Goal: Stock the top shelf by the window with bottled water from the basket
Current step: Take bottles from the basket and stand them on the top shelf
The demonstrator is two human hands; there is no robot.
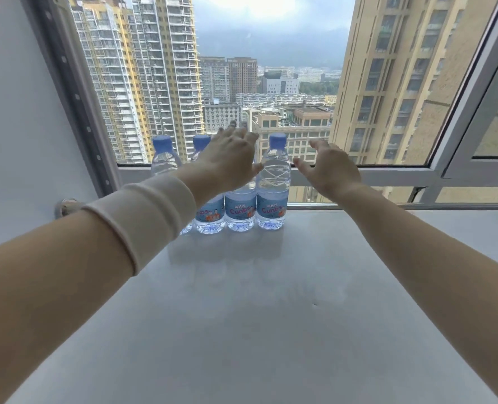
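Observation:
Several clear water bottles with blue caps and blue labels stand upright in a row at the back of the grey shelf top (271, 301), against the window. The rightmost bottle (273, 196) shows in full. My left hand (233, 158) hovers over the middle bottles (240, 209) with fingers spread, hiding their tops; whether it touches them I cannot tell. My right hand (329, 167) is open just right of the rightmost bottle, apart from it and holding nothing. The leftmost bottle (163, 156) is partly behind my left forearm. The basket is out of view.
A large window (271, 83) with a grey frame runs behind the shelf. A white wall (14, 126) and a perforated upright (76, 91) close off the left side. A sliding window frame (475, 141) stands at the right.

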